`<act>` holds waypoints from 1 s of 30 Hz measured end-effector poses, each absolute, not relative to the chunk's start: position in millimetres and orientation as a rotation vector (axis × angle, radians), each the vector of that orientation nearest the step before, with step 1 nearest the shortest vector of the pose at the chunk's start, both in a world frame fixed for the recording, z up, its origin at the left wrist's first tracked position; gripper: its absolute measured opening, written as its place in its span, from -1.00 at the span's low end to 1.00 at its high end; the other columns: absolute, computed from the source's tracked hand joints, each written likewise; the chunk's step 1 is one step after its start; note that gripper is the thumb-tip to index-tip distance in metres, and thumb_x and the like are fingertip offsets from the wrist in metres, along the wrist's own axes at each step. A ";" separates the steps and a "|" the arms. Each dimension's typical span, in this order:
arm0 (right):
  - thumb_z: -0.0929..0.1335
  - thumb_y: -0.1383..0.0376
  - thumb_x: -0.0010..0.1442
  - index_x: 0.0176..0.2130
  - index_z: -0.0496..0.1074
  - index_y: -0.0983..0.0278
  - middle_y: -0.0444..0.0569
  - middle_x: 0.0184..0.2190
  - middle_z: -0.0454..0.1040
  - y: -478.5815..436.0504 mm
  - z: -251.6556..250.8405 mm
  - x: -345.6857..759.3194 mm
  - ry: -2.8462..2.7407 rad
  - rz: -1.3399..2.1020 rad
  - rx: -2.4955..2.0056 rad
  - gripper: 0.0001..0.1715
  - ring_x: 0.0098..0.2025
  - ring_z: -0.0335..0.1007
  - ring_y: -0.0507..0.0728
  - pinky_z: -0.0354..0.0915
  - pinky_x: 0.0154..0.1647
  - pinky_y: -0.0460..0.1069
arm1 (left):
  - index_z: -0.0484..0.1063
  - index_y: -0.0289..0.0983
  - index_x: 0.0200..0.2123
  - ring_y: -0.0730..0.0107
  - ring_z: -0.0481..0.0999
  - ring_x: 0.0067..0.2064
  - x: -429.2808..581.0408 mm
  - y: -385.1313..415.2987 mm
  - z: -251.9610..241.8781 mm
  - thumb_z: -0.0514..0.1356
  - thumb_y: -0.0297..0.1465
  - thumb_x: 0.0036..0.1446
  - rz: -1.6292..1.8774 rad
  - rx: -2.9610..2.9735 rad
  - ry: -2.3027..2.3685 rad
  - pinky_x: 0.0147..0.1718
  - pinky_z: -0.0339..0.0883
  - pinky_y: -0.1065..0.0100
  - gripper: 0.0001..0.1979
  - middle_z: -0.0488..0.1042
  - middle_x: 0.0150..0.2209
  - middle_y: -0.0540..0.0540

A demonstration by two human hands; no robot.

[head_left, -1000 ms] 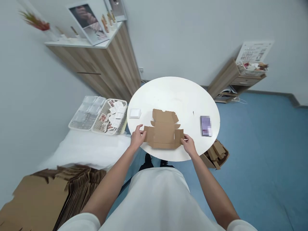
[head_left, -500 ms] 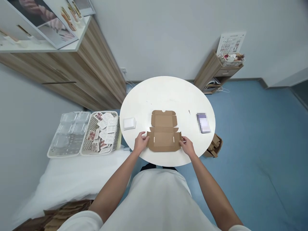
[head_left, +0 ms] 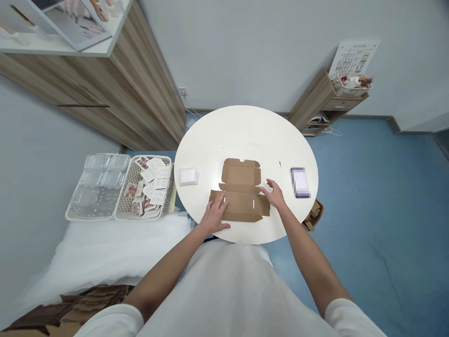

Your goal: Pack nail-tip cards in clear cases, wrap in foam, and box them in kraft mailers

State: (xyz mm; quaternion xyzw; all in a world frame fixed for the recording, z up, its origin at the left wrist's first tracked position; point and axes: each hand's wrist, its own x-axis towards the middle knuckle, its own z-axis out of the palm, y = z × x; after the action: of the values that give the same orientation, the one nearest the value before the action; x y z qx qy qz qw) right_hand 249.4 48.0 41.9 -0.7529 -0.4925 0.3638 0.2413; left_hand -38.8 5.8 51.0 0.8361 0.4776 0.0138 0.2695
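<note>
An unfolded brown cardboard box [head_left: 240, 202] lies flat on the round white table [head_left: 245, 131], its notched lid panel toward the far side. My left hand [head_left: 214, 215] rests over its near left flap with the fingers spread. At the right, my right hand [head_left: 273, 193] has its fingers apart, with the fingertips at the box's right edge near the middle fold. Neither hand is closed around anything.
A small white packet [head_left: 188, 176] is at the table's left; a blurred purple-and-white item [head_left: 300, 182] is at its right. Baskets of cards [head_left: 143, 187] and clear cases [head_left: 100, 187] stand left. A box of cardboard [head_left: 313, 215] sits beyond the right edge.
My left hand has let go of the left flap and moved onto the cardboard. My right hand has released the right flap and moved farther up. Both side flaps now lie flatter.
</note>
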 end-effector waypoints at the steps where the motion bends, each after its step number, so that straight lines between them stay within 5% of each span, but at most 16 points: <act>1: 0.31 -0.02 -0.04 0.11 0.12 0.20 0.05 0.03 0.27 59.9 41.3 249.3 -1.357 1.072 -2.050 -0.22 0.05 0.19 0.16 0.15 0.01 0.07 | 0.02 -0.24 0.13 0.02 -0.10 0.24 -35.4 2.8 47.4 0.32 -0.17 -0.27 -0.020 2.271 1.292 0.12 -0.13 0.00 -0.11 -0.19 0.26 -0.29; 6: 0.29 0.06 0.02 0.14 0.08 0.21 0.00 -0.11 0.40 102.9 25.4 247.9 -1.367 1.277 -2.063 -0.27 -0.13 0.34 0.09 0.22 -0.12 -0.01 | -0.04 -0.24 0.16 0.14 0.00 0.22 -26.8 -1.1 31.3 0.23 -0.38 -0.11 -0.202 2.340 1.330 0.09 -0.07 0.02 -0.24 -0.17 0.26 -0.29; 14: 0.26 0.31 0.02 0.08 0.20 0.17 -0.16 -0.40 0.47 112.5 6.5 246.7 -1.535 1.115 -2.050 -0.41 -0.28 0.35 0.05 0.22 -0.20 -0.04 | -0.07 -0.30 0.17 0.20 -0.12 0.26 -17.8 5.7 30.4 0.06 -0.53 -0.07 -0.182 2.378 1.436 0.08 -0.01 0.14 -0.32 -0.18 0.26 -0.29; 24: 0.23 0.34 0.01 0.12 0.16 0.17 -0.19 -0.47 0.43 88.3 32.3 250.7 -1.627 1.106 -1.950 -0.36 -0.38 0.33 0.01 0.22 -0.32 -0.09 | -0.22 -0.41 0.22 0.15 -0.41 0.27 2.5 27.6 33.0 0.07 -0.52 -0.10 -0.236 2.485 1.508 0.15 -0.25 0.05 -0.20 -0.28 0.27 -0.27; 30: 0.18 0.31 0.07 0.18 0.04 0.20 -0.15 -0.42 0.44 71.1 40.4 249.1 -1.743 1.088 -2.007 -0.33 -0.33 0.35 0.04 0.23 -0.25 -0.05 | -0.22 -0.39 0.23 0.13 -0.42 0.27 10.8 35.5 30.0 0.11 -0.50 -0.12 -0.348 2.483 1.417 0.15 -0.30 -0.02 -0.16 -0.23 0.27 -0.27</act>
State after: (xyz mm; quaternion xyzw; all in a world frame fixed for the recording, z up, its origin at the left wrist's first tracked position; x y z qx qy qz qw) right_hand 249.1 71.1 40.4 -0.6925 -0.6013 0.3753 0.1345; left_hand 10.8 35.5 30.0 0.8549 0.4878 -0.1196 0.1303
